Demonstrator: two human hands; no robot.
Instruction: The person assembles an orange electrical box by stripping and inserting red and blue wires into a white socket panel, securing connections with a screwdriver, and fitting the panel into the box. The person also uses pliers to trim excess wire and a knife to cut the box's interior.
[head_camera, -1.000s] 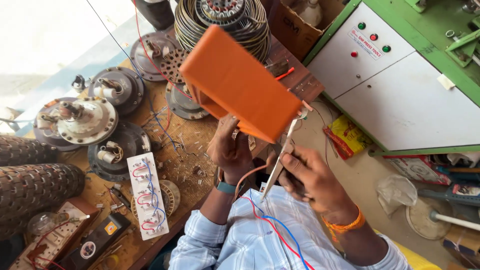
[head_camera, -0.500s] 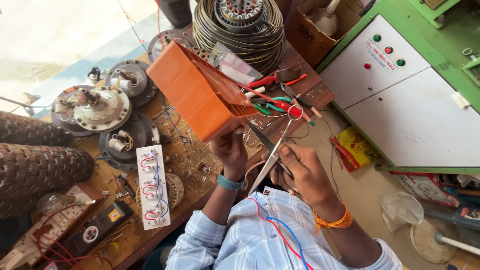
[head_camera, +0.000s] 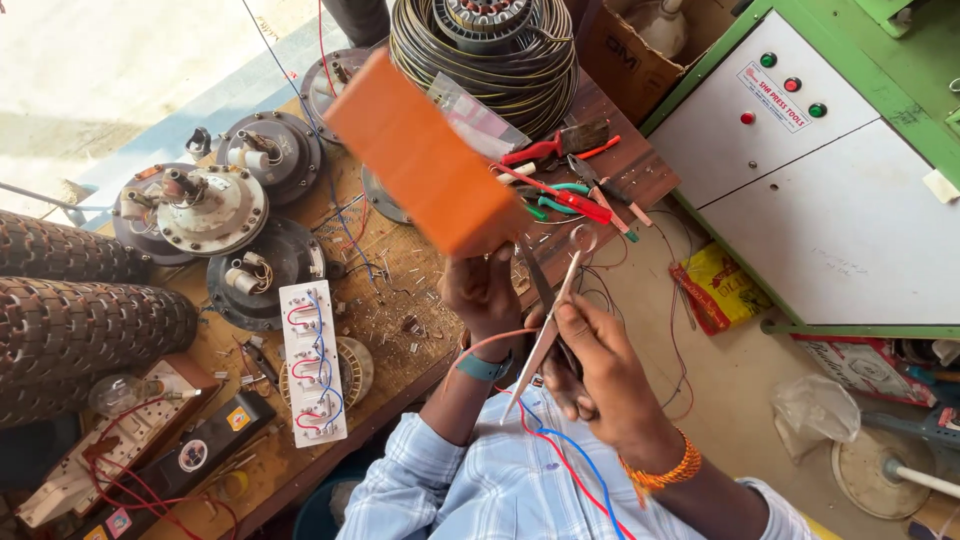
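Left hand (head_camera: 487, 292) is gripping orange box (head_camera: 425, 155) above bench (head_camera: 400, 330), right hand (head_camera: 600, 370) pinching thin tool (head_camera: 545, 335) beside it.

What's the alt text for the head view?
Left hand holds up a blurred orange box; right hand holds scissors over a cluttered wooden workbench with fan motors, wire coils and pliers.
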